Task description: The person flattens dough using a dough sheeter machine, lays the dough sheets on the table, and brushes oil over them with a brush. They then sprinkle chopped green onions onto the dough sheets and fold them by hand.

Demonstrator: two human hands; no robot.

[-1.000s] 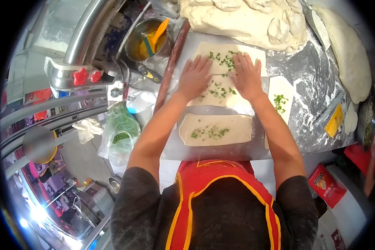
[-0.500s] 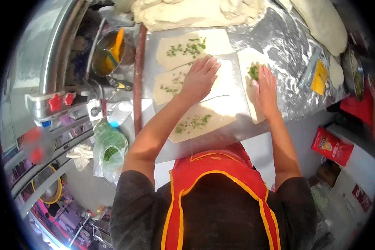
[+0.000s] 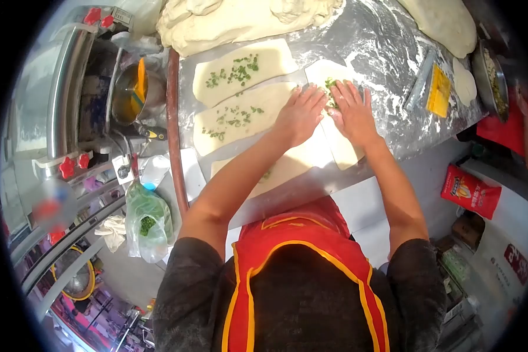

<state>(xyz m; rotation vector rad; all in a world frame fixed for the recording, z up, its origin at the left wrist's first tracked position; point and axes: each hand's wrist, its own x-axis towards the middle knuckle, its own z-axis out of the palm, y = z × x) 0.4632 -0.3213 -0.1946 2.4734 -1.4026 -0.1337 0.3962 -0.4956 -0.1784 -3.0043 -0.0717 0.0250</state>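
A strip of rolled dough lies on the metal worktop with chopped green onion near its far end. My right hand rests on this strip, fingers spread over and beside the green onion, partly covering it. Close beside it, my left hand reaches the strip's left edge with fingers stretched out. To the left lie a far dough sheet, a middle dough sheet and a near dough sheet. Green onion shows on each; my left forearm hides part of the near one.
A large dough mass lies at the back, another dough piece at the far right. A yellow scraper sits on the floured worktop. Left are a wooden edge strip, a metal pot and a bag of greens.
My left hand has moved right from the middle dough sheet to the right-hand strip. My right hand has shifted slightly left across that strip. The whole view has shifted a little.
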